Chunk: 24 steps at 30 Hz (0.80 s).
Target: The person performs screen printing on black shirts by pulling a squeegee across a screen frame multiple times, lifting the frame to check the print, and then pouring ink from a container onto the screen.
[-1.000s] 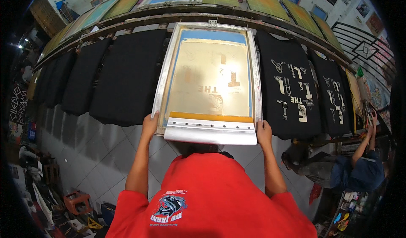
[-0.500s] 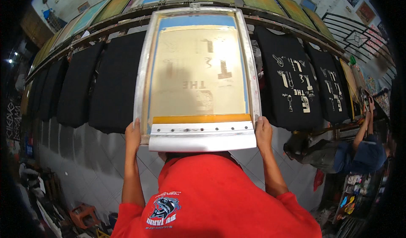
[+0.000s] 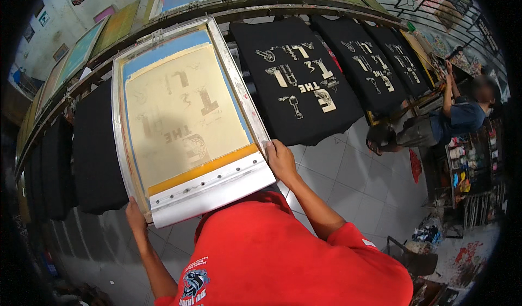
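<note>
Aluminium-framed printing screen (image 3: 185, 121) right in the middle of the head view, held up by both near corners. Left hand (image 3: 135, 214) wrapped around the lower left corner of the frame, fingers curled under the edge, so a closed grip on the metal. Right hand (image 3: 281, 162) clamped on the lower right corner the same way, thumb side on top of the frame. Tilted a fair bit, left side dipping lower than the right, mesh facing up with a mirrored design showing in the cream stencil and a yellow strip along the near edge.

Sits over the gap between a plain black shirt (image 3: 98, 148) on the left and a printed black shirt (image 3: 296, 83) on the right, both laid on the long surface (image 3: 179, 20) with more printed shirts (image 3: 375, 66) further along. Can't tell if the far edge of the frame is touching anything.

Only one view here, so no second angle to check.

Risks, just guessing: frame swinging sideways and smearing the wet-looking print on the right. Also landing skewed on the plain shirt, given that tilt, which would put the design crooked. Corner-only holds don't leave much control if one side slips. Another person (image 3: 462, 115) off to the right, well apart.
</note>
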Each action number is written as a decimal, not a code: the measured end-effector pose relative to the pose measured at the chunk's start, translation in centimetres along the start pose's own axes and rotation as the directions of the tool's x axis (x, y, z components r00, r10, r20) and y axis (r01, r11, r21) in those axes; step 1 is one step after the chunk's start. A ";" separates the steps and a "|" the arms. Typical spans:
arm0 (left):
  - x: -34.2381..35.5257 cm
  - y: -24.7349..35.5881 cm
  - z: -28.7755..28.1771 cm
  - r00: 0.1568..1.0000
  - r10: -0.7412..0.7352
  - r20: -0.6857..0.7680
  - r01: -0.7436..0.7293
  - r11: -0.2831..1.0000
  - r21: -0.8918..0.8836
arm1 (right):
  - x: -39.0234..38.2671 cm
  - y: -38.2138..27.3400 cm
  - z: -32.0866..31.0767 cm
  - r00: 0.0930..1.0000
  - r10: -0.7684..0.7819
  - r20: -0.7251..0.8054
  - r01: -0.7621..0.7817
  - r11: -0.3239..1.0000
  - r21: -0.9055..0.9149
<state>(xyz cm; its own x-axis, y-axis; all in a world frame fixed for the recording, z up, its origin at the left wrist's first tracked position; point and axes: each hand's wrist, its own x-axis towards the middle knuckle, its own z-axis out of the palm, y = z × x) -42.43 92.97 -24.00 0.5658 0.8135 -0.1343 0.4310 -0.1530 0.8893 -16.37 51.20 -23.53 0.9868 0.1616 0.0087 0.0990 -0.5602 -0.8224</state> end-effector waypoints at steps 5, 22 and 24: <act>1.5 0.2 0.7 0.996 -0.086 0.026 0.084 0.995 0.056 | -0.1 0.6 0.3 1.000 0.013 -0.024 -0.016 0.995 -0.097; 1.2 2.0 -0.2 0.999 -0.003 0.037 -0.010 0.937 0.349 | -1.3 0.3 0.3 0.997 0.029 -0.077 -0.038 0.992 -0.123; 0.7 2.9 -0.3 0.999 -0.003 0.032 -0.009 0.938 0.347 | -1.2 0.2 0.3 0.997 0.041 -0.066 -0.048 0.993 -0.106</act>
<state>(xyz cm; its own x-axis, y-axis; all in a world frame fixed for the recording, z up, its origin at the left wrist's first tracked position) -41.03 93.27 -21.41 0.5869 0.7955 -0.1505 0.6430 -0.3450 0.6838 -17.59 51.16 -23.93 0.9964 0.0843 0.0123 0.0644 -0.6504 -0.7568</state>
